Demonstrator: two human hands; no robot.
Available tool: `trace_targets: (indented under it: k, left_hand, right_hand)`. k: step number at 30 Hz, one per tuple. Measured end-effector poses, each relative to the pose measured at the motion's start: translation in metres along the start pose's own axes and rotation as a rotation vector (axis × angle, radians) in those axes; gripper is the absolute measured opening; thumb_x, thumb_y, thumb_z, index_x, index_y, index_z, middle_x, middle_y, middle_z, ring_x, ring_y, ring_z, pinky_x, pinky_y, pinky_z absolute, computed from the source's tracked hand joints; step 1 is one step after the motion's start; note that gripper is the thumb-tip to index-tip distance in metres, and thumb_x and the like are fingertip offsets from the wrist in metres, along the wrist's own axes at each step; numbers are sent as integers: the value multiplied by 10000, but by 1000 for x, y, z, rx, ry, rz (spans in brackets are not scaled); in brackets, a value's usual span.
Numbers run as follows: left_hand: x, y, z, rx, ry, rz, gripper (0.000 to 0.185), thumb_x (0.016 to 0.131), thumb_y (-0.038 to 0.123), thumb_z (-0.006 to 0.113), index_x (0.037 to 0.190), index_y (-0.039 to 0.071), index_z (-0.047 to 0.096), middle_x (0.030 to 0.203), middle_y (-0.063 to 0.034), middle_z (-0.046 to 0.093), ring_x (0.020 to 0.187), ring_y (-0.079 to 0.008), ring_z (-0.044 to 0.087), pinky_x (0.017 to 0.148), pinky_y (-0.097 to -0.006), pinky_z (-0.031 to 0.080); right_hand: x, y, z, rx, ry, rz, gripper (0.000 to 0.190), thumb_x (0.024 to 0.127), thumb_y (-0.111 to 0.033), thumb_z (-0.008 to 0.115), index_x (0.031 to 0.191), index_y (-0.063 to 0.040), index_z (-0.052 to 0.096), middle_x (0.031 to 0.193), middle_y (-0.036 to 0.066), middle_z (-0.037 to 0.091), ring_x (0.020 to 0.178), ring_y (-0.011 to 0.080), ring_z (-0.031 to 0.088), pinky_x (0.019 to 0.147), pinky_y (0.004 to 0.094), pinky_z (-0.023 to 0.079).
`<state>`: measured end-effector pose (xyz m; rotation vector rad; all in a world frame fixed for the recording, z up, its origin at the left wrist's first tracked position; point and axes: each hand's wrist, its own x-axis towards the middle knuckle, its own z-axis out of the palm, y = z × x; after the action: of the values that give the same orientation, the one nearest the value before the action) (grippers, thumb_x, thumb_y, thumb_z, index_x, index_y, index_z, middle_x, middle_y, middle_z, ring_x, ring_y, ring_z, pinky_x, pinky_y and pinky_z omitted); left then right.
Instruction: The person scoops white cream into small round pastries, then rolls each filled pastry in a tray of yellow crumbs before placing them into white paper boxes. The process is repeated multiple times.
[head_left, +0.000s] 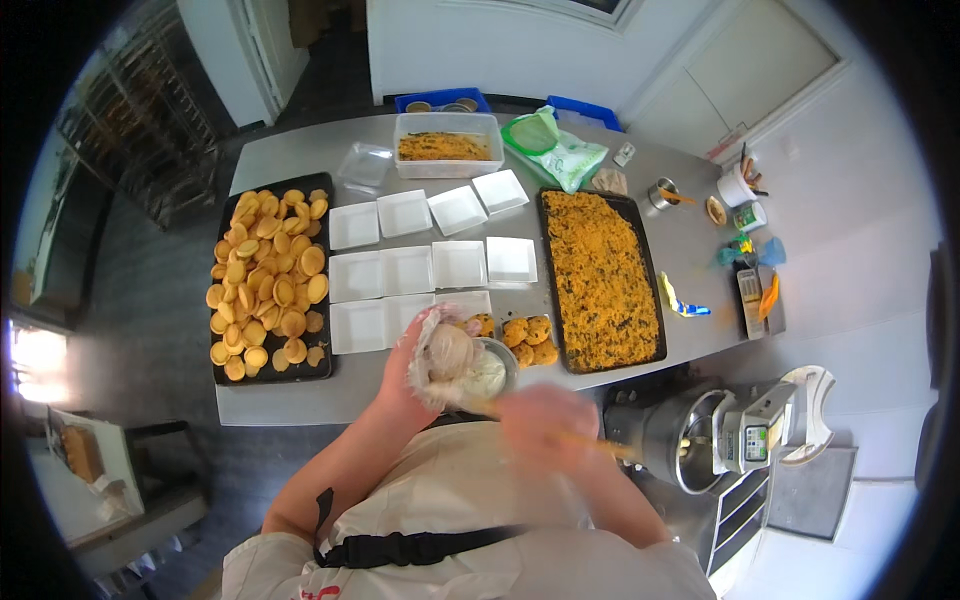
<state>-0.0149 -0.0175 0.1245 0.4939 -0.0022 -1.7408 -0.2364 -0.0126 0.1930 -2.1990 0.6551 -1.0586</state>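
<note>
My left hand (411, 367), in a clear plastic glove, holds a pale round piece (450, 351) that looks like a small cake or bun. Just right of it is a metal bowl (510, 360) with a white cream-like filling (486, 375). My right hand (547, 420), blurred, grips a wooden-handled tool (600, 445) whose front end reaches toward the bowl; the tip is not clear. Beyond the bowl, several orange-coated balls (529, 339) sit in a white square tray, and more coated food (481, 324) lies in the one beside it.
White square trays (405, 213) stand in rows. A black baking tray (328, 225) of small round cakes is left; another (656, 300) with orange crumbs is right. Behind stand a plastic tub (448, 169) and a green-white bag (574, 161). A mixer (697, 442) stands at lower right.
</note>
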Motion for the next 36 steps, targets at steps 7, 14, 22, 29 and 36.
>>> trace_targets:
  k: [7, 14, 22, 29, 36]
  left_hand:
    - [16, -19, -76, 444, 276, -78, 323, 1084, 310, 623, 1282, 55, 644, 1207, -115, 712, 1115, -336, 713, 990, -495, 599]
    - [50, -48, -122, 638, 442, -49, 275, 1059, 259, 672, 1267, 78, 660, 1181, -55, 704, 1105, -213, 685, 961, -389, 563]
    - [147, -141, -43, 1043, 196, -48, 423, 1013, 118, 625, 1427, 49, 567, 1423, -93, 633, 1336, -186, 573, 1133, -330, 432]
    - [279, -255, 17, 1132, -21, -38, 671, 998, 87, 567, 1637, 71, 364, 1716, -121, 349, 1596, -264, 304, 1261, -387, 303]
    - [340, -290, 13, 941, 44, -32, 652, 1055, 155, 543, 1665, 106, 318, 1790, -61, 221, 1671, -273, 156, 1287, -456, 254]
  right_hand:
    - [-55, 81, 10, -2, 309, 594, 244, 956, -39, 739, 1198, -19, 726, 1096, 135, 776, 932, 211, 749, 833, 322, 581]
    - [-156, 191, 68, 546, 263, 1114, 263, 988, -135, 720, 1216, -6, 697, 1006, 55, 740, 909, 120, 700, 806, 298, 560]
    - [-222, 242, 16, 419, 594, 1100, 455, 966, -174, 765, 1365, -13, 619, 1176, 109, 733, 1046, 206, 722, 909, 335, 572]
    - [-284, 268, -73, 311, 597, 1338, 403, 985, -147, 732, 1353, -16, 634, 1229, 117, 726, 1082, 216, 714, 938, 360, 566]
    - [-285, 299, -137, 86, 672, 1353, 435, 972, -189, 729, 1341, 17, 626, 1313, 178, 700, 1230, 286, 664, 1021, 405, 528]
